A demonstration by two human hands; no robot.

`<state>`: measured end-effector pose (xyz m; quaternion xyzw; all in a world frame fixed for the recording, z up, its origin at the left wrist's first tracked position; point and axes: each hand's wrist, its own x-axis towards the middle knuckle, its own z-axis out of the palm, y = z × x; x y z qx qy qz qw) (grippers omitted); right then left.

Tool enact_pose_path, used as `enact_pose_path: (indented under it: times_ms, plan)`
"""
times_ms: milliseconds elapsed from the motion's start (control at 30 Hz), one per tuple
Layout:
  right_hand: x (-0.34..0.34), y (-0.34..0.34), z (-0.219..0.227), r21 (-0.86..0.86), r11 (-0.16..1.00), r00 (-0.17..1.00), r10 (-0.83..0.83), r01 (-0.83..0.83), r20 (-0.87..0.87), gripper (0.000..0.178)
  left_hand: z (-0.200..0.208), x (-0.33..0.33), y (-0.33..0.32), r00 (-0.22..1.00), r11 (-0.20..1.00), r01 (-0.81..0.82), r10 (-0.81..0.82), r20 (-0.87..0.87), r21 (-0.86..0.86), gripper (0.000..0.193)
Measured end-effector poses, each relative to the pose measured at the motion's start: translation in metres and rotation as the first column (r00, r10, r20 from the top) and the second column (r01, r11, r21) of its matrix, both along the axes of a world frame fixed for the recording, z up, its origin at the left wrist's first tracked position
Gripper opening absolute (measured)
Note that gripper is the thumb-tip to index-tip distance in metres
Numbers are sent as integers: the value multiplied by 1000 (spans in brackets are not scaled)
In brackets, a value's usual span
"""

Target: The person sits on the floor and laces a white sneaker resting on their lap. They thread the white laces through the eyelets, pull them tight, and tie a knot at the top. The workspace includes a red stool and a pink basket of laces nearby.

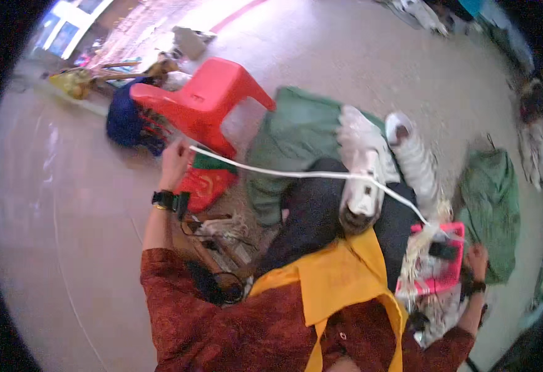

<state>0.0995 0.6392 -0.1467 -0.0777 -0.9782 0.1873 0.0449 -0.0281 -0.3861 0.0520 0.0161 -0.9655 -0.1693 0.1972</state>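
Observation:
A long white strip (296,174) runs across in front of me from one hand to the other, passing over a white elongated object (364,192) with a dark lower end on my lap. My left hand (175,162), raised at the left, is closed at the strip's left end. At the far right, beside a pink plastic basket (459,266), my right hand (477,260) looks closed at the thin, blurred other end. Pale loose strands (413,263) hang over the basket, which holds a dark item. A white ribbed, stacked roll (417,155) lies beyond my knee.
Green cloth (302,124) spreads ahead of my legs, with a green bundle (491,204) at the right. A red plastic stool (212,93) stands front left near a dark blue item (123,118). A red bag (206,186) and a wooden frame (212,251) lie beside my left arm.

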Motion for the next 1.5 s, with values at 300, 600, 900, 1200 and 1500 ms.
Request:
enact_pose_path:
  times_ms: [300, 600, 900, 1200, 1500]
  plan:
    - [-67, -109, 143, -886, 459, 833, -513, 59, -210, 16, 66, -29, 107, 962, 982, -134, 161, -220, 135, 10]
    - [-60, -321, 160, -830, 543, 956, 156, 128, 249, 23, -32, 33, 288, 678, 676, 132, -595, 431, 725, 10]
    - [-124, -402, 137, -319, 827, 879, 379, -462, -291, 15, -63, 4, 355, 812, 688, 292, -546, 209, 664, 9]
    - [-142, -406, 119, -867, 464, 979, 170, -182, -114, 20, -81, -19, 364, 811, 563, 240, -564, 156, 791, 7]
    - [-136, -409, 114, -905, 394, 985, 122, -161, -122, 18, -80, -17, 368, 808, 400, 143, -575, 127, 905, 8]
